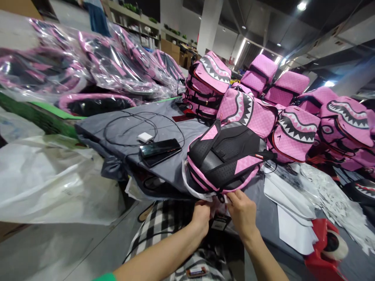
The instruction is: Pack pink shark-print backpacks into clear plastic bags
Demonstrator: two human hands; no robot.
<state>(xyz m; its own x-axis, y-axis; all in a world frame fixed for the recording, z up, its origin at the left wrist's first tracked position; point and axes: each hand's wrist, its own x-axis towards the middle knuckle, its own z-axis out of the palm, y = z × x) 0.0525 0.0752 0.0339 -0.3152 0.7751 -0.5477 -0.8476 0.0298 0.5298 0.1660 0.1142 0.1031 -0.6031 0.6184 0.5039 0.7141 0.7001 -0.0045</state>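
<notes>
A pink and black backpack [227, 152] lies with its black padded back and straps facing up on the grey-covered table [123, 128]. At its near edge, my left hand [201, 214] is closed on a thin white plastic bag, part of which curls around the backpack's left side. Just to the right, my right hand [241, 208] pinches at the backpack's lower edge, where the plastic also shows; its fingertips are partly hidden. A black tag [219, 223] hangs between my hands.
Pink shark-mouth backpacks [297, 130] are stacked behind and to the right. Plastic-wrapped backpacks [111, 62] lie at the left. A phone [160, 147], a cable and a white charger [145, 137] rest left; white sheets [293, 230] and a red tape dispenser [320, 249] are right.
</notes>
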